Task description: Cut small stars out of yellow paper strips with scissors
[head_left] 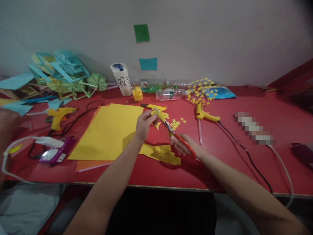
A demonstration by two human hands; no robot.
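left hand [144, 125]: bare, thumb and fingers showing, nails too small to read
right hand [184, 145]: bare, fingers partly hidden
left forearm [114, 182]: bare wrist to frame edge, slim at wrist, wider toward elbow
right forearm [234, 179]: bare too, same taper
clothing [161, 212]: black, plain, detail lost in shadow; shirt or trousers, can't tell

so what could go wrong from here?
1. Cut fingers: the left hand pinches the yellow paper scrap with its fingers right by the scissors, so a slip could nick them.
2. Scattered pieces: the loose cut stars lie close to the scissors and might get brushed away.
3. Snagged cord: the black cord of the right-hand glue gun runs near the right forearm; a sweep could catch it.
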